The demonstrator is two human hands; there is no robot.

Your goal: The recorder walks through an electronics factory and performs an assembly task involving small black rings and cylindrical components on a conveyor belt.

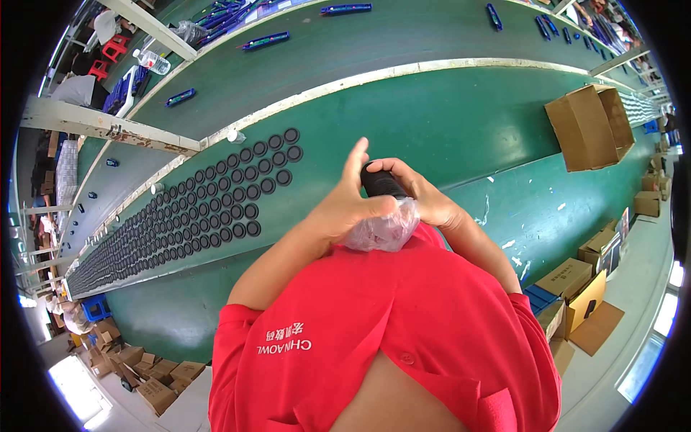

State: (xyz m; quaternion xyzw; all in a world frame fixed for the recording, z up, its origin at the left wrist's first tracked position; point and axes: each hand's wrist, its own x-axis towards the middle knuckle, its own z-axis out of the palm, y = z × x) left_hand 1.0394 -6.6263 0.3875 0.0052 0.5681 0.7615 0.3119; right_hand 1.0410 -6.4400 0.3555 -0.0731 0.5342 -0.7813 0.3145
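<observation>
Green table (pixel 446 108) fills most of the view; beyond its pale rail, the belt (pixel 425 36) runs w/ blue tools (pixel 265 41) spaced out on it. Open carton (pixel 579 137) sits on table at far R, well apart from the hands, prob. to leave the work spot free. Black discs (pixel 216 189) lie in rows L of the worker, prob. set out so they're easy to count & grab.

R hand (pixel 430 200) grasps the black stack (pixel 381 183), fingers curled over its upper end, prob. to keep it together. L hand (pixel 340 205) is at the stack's other side, index finger raised clear, thumb across the clear bag (pixel 389 230), maybe to steady the bag's edge; can't tell how firm its grip is, as some fingers are hidden. Stack is btwn the hands, close to worker's chest, lower end at/inside the bag (can't tell how deep).
</observation>
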